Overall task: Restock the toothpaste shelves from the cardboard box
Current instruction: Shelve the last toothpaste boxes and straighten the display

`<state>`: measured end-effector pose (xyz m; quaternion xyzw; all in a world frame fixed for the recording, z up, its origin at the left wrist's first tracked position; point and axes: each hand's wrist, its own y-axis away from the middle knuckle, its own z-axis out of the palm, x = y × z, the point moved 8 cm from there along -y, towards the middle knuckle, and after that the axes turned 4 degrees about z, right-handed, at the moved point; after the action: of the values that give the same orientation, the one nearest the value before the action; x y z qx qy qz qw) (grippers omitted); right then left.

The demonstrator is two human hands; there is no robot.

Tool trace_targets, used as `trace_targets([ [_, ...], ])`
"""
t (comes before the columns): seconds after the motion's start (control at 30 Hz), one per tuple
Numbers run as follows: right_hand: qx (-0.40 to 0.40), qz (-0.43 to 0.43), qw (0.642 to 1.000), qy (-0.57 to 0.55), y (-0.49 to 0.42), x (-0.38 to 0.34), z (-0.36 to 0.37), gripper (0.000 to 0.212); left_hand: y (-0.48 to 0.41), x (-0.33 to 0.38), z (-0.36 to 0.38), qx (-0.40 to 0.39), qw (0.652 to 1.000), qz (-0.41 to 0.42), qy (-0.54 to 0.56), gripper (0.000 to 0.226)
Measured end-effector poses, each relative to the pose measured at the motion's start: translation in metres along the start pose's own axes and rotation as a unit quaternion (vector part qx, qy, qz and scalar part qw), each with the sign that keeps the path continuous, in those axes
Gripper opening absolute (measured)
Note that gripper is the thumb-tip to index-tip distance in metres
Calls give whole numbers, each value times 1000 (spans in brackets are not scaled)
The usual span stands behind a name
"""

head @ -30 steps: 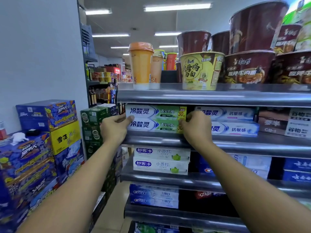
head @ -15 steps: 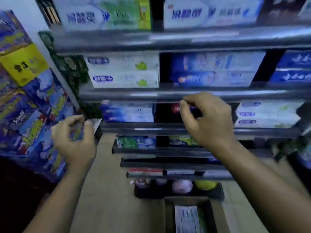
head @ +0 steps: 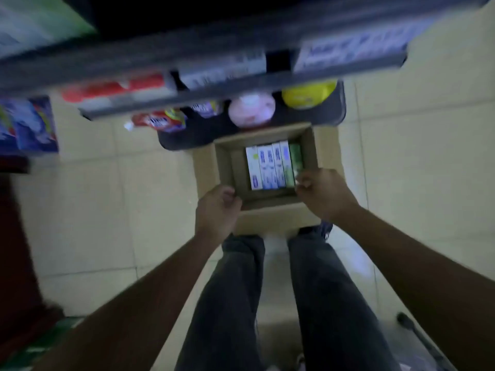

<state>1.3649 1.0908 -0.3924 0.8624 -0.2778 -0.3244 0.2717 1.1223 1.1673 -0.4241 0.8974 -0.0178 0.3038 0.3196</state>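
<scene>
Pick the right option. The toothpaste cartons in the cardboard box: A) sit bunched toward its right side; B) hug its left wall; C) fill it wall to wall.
A: the toothpaste cartons sit side by side toward the right wall of the cardboard box, with bare cardboard on their left.

Open cardboard box [head: 267, 218] on the floor [head: 107, 210], toothpaste cartons [head: 269, 167] side by side inside.
</scene>
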Motion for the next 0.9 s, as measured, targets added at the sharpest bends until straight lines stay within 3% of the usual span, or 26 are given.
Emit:
trace_targets([
  [0.1,-45,13,999,18,-52,51,71,26,-59,-40,96,-86,994,-62,-35,33],
  [0.17,-62,23,998,12,-85,76,109,15,-98,-69,145,-91,990,-96,-42,24],
  [0.33,-45,17,999,18,-160,120,177,22,-191,-146,242,-119,980,-144,-62,56],
  [0.5,-41,20,999,26,-198,151,220,30,-258,-206,317,-135,968,-209,-6,63],
  [0.63,-14,20,1000,11,-209,165,228,30,-287,-229,339,-91,968,-232,38,59],
  [0.77,-12,31,999,-25,-209,168,231,36,-282,-241,328,-52,956,-266,113,77],
  [0.9,7,55,994,-95,-207,171,217,31,-249,-206,296,-25,961,-223,159,50],
])
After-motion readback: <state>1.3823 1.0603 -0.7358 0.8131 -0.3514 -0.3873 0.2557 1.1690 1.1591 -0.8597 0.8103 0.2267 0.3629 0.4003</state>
